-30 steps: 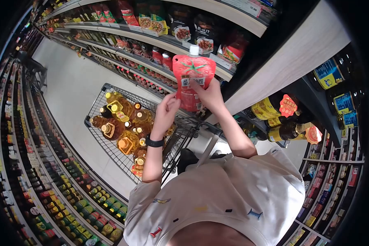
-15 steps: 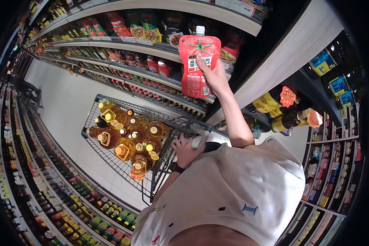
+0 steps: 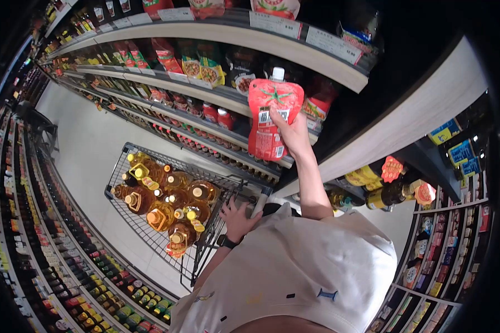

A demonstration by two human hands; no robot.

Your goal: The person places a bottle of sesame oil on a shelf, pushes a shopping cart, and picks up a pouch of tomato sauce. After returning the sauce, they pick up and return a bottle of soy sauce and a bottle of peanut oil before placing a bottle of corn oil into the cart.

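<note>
My right hand [image 3: 295,135] is closed around a red pouch of tomato ketchup [image 3: 268,145] with a white screw cap, thumb across its front label. The pouch is upright, its tomato print facing me, in front of the shelves. My left hand [image 3: 239,221], with a dark watch on the wrist, lies at the handle end of the shopping cart [image 3: 139,236], its fingers spread and nothing held in them. Inside the cart stand several large bottles of cooking oil [image 3: 160,216], with yellow, gold and dark caps.
Shelves [image 3: 216,34] with sauce pouches and bottles rise ahead of me. A pale shelf end panel [image 3: 411,111] stands to the right, with oil bottles [image 3: 386,195] beyond it. Another stocked shelf row [image 3: 94,277] runs along the left, across the aisle floor [image 3: 83,144].
The view has tilted up, showing more of the upper shelf. The pouch in my right hand appears lower in view; the cart and my left hand appear shifted left.
</note>
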